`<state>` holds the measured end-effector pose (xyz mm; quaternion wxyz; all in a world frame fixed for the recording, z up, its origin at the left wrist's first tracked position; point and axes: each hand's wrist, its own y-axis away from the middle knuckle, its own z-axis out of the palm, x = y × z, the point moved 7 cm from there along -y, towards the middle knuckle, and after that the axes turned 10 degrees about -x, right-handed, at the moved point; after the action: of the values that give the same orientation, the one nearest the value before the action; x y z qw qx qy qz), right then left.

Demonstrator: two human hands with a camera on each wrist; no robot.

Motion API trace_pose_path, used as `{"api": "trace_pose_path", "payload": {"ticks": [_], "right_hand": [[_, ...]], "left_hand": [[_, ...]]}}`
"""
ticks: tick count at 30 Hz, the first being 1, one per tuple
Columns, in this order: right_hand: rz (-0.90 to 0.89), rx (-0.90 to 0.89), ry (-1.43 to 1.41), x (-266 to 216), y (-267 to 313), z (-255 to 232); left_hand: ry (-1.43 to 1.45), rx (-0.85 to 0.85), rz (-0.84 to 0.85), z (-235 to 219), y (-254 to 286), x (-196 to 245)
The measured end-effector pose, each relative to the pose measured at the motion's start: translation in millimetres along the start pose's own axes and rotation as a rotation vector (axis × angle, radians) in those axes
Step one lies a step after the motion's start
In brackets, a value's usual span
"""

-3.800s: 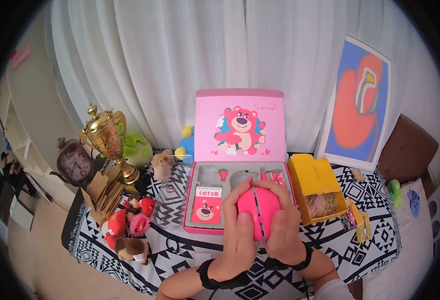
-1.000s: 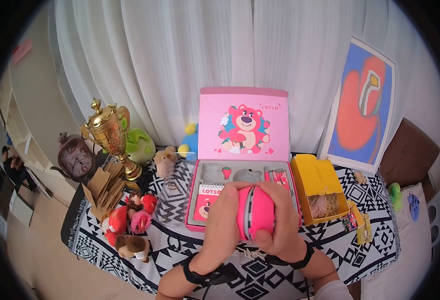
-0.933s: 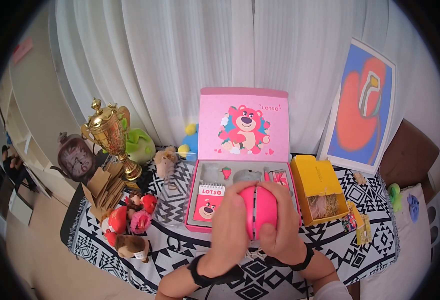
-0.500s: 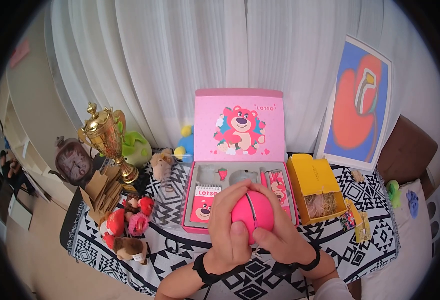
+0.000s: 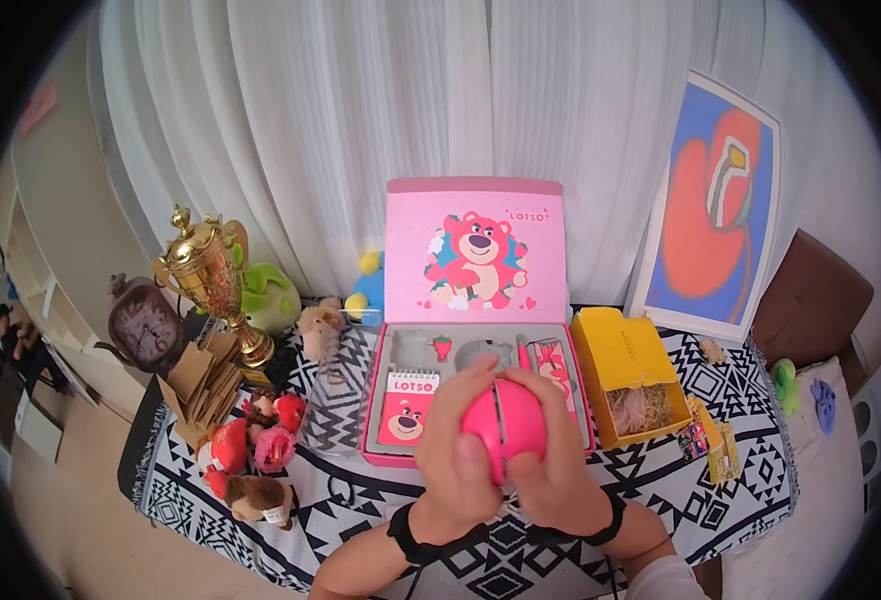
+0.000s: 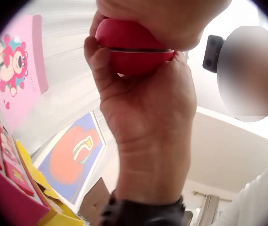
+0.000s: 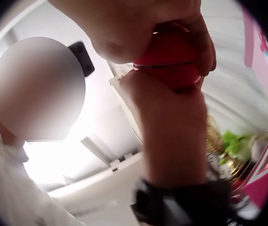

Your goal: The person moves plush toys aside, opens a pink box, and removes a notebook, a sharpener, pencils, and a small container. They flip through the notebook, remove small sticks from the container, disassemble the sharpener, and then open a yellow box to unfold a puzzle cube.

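Note:
Both hands hold a bright pink rounded object [image 5: 512,428] in front of the pink gift box. A dark, narrow seam divides it into two halves. My left hand [image 5: 452,455] grips its left side, fingers over the top and thumb on the near face. Around the right side curls my right hand [image 5: 562,455], its thumb low beside the seam. In the left wrist view, the pink object [image 6: 138,61] lies between both palms. Behind the hands stands the open gift box [image 5: 371,440] with a bear notebook [image 5: 407,410] in its grey tray and a bear lid [image 5: 475,250].
A yellow box [image 5: 625,345] with shredded filling stands to the right of the gift box. On the left are a gold trophy [image 5: 210,275], folded cardboard [image 5: 200,385] and several plush toys [image 5: 258,497]. A framed picture [image 5: 710,210] leans against the curtain.
The pink object has been turned about in both hands. Its seam, which showed as a wide grey strip a second ago, is now a thin dark line. Both hands keep their grip.

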<state>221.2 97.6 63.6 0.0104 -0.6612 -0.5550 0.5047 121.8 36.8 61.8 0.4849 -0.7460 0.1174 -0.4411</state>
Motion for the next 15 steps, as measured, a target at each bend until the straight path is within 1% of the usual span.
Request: {"api": "trace_pose_path", "payload": {"ticks": [1,2,3,4,5,6,7,8,9,10,11,12,13,14,15], "right_hand": [[0.000,0.000,-0.001,4,0,3],[-0.061,0.042,0.116,2,0,4],[-0.122,0.084,0.234,-2,1,3],[-0.123,0.083,0.233,-3,0,2],[-0.166,0.093,0.278,-8,0,0],[-0.207,0.102,0.323,-15,1,-2],[-0.206,0.104,0.322,-19,2,-4],[-0.063,0.057,0.061,-11,1,-8],[0.082,0.006,-0.198,-3,1,-7],[0.085,0.006,-0.197,-7,1,-10],[0.156,-0.011,-0.272,-5,1,-9],[0.225,-0.030,-0.348,-1,1,-8],[0.224,-0.030,-0.349,3,1,-4],[0.016,0.069,-0.055,-4,0,-7],[-0.191,0.168,0.240,-16,3,-6]], "left_hand": [[0.106,0.000,-0.121,-1,-2,-6],[0.104,-0.001,-0.121,-4,-4,-1],[0.234,-0.050,-0.266,-3,-6,-5],[0.364,-0.097,-0.410,1,-5,-10],[0.364,-0.097,-0.412,3,-3,-7],[0.295,-0.049,-0.358,3,-1,1],[0.226,-0.002,-0.303,1,1,7],[0.226,-0.002,-0.303,2,3,5],[-0.021,0.006,-0.129,1,2,17],[-0.265,0.013,0.047,3,3,30],[-0.263,0.010,0.048,3,2,29],[-0.227,-0.027,0.044,4,0,26],[-0.193,-0.064,0.039,4,-3,24],[-0.195,-0.064,0.040,2,-5,27],[0.033,-0.048,-0.141,-2,-7,17]]}}
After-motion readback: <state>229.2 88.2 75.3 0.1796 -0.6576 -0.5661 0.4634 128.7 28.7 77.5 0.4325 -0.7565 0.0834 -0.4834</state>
